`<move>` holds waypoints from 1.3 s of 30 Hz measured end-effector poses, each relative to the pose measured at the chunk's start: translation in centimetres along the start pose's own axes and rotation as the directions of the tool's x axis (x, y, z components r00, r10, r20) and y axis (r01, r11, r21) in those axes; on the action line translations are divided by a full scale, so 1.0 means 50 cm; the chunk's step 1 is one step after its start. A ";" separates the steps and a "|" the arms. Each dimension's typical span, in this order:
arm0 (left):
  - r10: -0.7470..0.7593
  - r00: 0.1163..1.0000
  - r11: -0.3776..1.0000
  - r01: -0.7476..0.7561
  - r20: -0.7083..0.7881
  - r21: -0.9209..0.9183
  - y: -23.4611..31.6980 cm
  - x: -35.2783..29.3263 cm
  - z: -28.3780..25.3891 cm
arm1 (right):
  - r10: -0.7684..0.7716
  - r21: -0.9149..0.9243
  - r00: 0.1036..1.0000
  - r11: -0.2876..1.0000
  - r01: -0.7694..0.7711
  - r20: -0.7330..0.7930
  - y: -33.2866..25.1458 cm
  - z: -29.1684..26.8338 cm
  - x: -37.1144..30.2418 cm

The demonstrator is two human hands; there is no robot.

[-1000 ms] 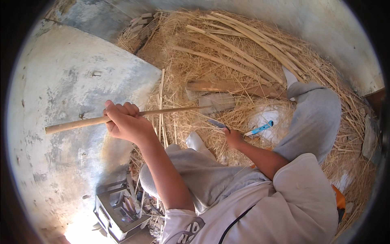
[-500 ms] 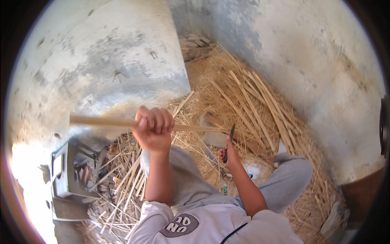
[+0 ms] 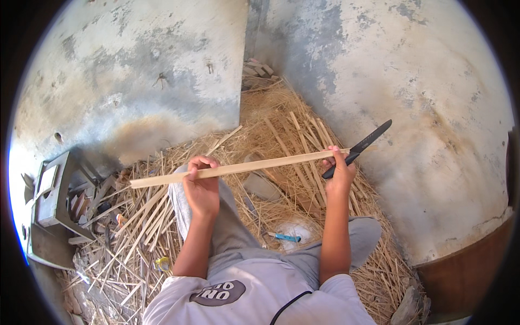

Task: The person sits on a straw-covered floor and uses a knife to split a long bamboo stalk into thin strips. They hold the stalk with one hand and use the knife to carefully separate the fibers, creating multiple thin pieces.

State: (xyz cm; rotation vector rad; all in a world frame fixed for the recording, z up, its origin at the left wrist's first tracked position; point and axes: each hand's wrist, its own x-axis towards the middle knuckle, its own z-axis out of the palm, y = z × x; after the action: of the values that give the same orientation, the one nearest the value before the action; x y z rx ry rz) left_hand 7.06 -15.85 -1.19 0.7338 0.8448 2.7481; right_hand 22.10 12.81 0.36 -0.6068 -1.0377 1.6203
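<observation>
A long, pale, flat wooden strip lies across in front of my lap, its right end slightly higher. My left hand is closed on it left of its middle, thumb against the near face, and the strip's left end sticks out past it. At the other end, my right hand grips a black-handled knife and also touches the strip's tip with thumb and fingers. The dark blade points up and to the right, beyond the strip's end. My fingers partly hide the knife handle.
Cut strips are heaped to the left, beside a grey box-like frame. Longer strips and shavings cover the floor ahead and right. A flat stone and a blue tool lie before my lap. Stained walls stand close.
The knife has moved up and right, now tilted outward near the strip's end. My left hand has come down from a raised fist, and the strip now slopes up to the right.
</observation>
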 end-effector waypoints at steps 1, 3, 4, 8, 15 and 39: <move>-0.087 0.996 0.993 0.089 -0.022 0.076 -0.006 -0.012 -0.001 | -0.008 0.010 1.000 1.000 0.008 -0.001 -0.017 -0.004 0.005; -0.321 0.947 0.922 0.319 -0.026 0.219 -0.028 -0.038 0.003 | -0.040 -0.020 0.999 0.999 0.040 -0.009 -0.043 -0.032 0.022; -0.447 0.889 0.853 0.388 0.103 0.348 -0.035 -0.058 0.003 | -0.050 -0.033 0.999 0.998 0.050 -0.007 -0.050 -0.039 0.027; -0.697 0.222 0.712 0.331 0.682 0.619 0.012 -0.155 0.091 | -0.062 -0.095 0.996 0.994 0.056 -0.060 -0.024 -0.101 0.070; 0.101 -0.111 0.794 0.608 0.989 -0.013 0.067 -0.154 0.238 | 0.084 -0.040 0.991 0.995 -0.088 -0.100 0.014 -0.173 0.067; -0.476 0.048 0.781 -0.436 0.878 0.447 0.104 0.000 0.187 | 0.035 0.009 0.997 0.999 -0.036 0.067 -0.027 -0.164 0.030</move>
State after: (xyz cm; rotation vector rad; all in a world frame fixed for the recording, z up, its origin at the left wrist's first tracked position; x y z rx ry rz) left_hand 11.65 -15.65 8.50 2.3105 1.2155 0.9278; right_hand 28.95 16.93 -2.31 -0.5702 -1.0722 1.6858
